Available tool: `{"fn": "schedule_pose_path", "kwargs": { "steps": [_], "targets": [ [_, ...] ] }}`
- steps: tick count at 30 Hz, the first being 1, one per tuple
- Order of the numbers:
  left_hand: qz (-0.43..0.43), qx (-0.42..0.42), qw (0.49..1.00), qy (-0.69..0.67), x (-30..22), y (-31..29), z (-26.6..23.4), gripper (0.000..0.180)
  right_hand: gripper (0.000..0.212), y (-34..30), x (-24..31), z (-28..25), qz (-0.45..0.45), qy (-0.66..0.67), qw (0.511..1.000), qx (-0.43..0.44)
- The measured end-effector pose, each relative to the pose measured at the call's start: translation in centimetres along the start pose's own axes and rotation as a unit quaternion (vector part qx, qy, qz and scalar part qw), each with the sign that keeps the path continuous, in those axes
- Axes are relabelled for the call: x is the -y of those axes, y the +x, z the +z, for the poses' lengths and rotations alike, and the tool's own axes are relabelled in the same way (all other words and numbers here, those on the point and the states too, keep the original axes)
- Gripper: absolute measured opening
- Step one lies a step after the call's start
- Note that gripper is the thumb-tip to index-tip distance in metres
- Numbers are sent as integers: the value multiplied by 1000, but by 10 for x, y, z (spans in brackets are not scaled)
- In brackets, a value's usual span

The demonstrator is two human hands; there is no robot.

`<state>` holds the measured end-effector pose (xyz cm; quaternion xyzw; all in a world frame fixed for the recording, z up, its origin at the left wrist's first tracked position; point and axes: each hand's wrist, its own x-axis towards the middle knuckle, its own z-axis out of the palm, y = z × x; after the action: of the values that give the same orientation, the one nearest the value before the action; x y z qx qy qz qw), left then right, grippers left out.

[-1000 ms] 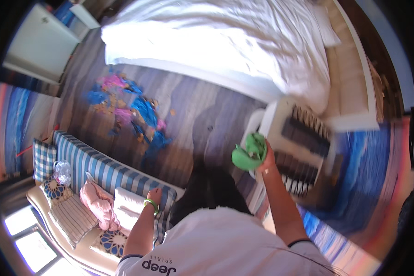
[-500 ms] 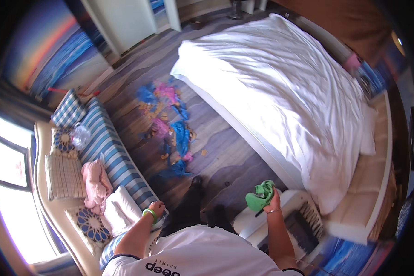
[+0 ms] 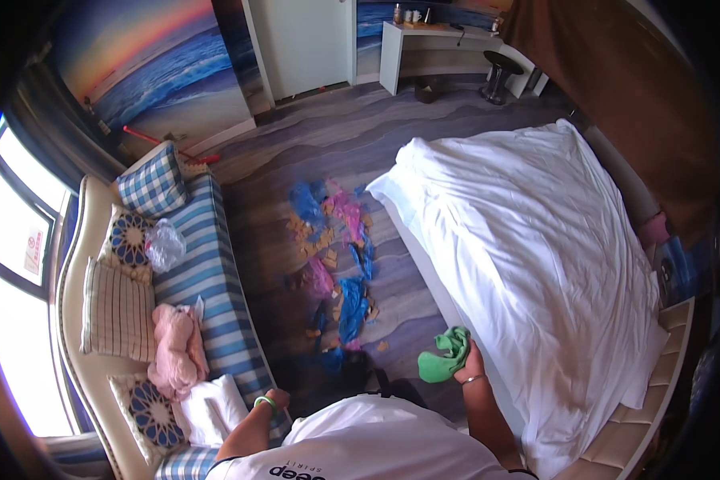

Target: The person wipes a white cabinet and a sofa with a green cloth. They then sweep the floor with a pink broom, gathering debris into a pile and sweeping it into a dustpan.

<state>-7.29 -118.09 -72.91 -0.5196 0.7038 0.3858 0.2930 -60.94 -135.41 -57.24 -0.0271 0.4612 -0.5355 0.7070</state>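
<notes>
My right hand (image 3: 474,364) is closed around a crumpled green cloth (image 3: 444,358), held beside the near edge of the bed. The cloth hangs to the left of the fingers, and a bracelet circles that wrist. My left hand (image 3: 278,398) is at the near end of the striped sofa (image 3: 208,276), its fingers curled with nothing visible in them. A green band (image 3: 266,402) sits on the left wrist. Ahead on the floor lie crumpled blue plastic sheets (image 3: 352,308), pink plastic (image 3: 346,212) and scattered brown pieces (image 3: 326,240).
To the right stands a bed with a rumpled white sheet (image 3: 520,264). The sofa holds cushions (image 3: 120,308), a pink plush bundle (image 3: 176,348), a white pillow (image 3: 212,408) and a clear plastic bag (image 3: 166,246). Farther off are a white door (image 3: 300,48), a desk (image 3: 392,52) and a black stool (image 3: 500,76).
I have moved forward between sofa and bed, and the door and desk have come into view. The white machine beside my right arm is out of sight. The green cloth stays in my right hand.
</notes>
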Motion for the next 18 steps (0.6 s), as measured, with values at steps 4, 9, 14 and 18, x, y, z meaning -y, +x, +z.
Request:
{"fn": "schedule_pose_path", "kwargs": {
  "steps": [4,9,14,18],
  "targets": [
    [-157,-216,902,-338,-26,32,-160,28,29,64,60,89,23,-8,998,54],
    [-54,-323,850,-412,-47,98,-321,28,30,184,104,181,66,-10,995,76],
    [51,-349,900,-257,-29,227,-402,27,29,338,139,224,107,32,986,127],
    [-154,-295,890,-311,30,270,-411,26,30,475,158,264,148,61,976,150]
  ]
}}
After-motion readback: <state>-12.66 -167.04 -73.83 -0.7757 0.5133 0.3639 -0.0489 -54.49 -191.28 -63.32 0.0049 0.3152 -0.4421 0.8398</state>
